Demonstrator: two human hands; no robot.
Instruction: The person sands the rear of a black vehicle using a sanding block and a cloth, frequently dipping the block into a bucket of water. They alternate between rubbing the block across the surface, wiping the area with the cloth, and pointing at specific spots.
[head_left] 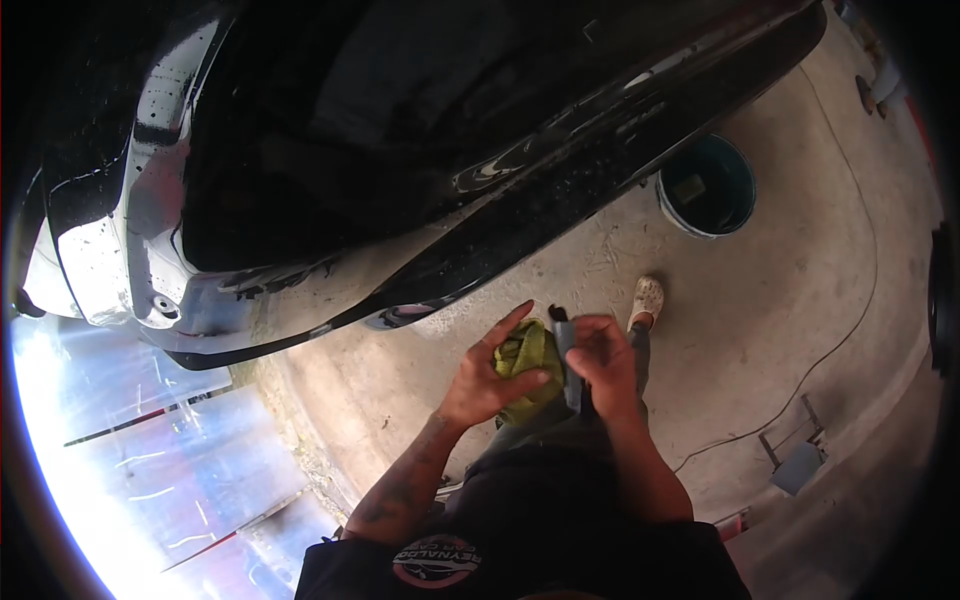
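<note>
In front of my body, my left hand (pixel 490 375) is spread around a yellow-green cloth (pixel 528 362), with the thumb lying across it. Just to its right, my right hand (pixel 598 352) pinches a flat grey piece (pixel 568 362) that stands upright against the cloth's edge. A small black tip sticks out at the top of the grey piece. Above both hands is the lower edge of a glossy black car body (pixel 500 230), dotted with drops.
A dark bucket (pixel 707 187) with something pale inside stands on the concrete floor right of the car. A cable (pixel 868 250) curves along the right side. A small metal frame with a grey pad (pixel 797 468) lies lower right. My shoe (pixel 648 298) shows beyond my right hand.
</note>
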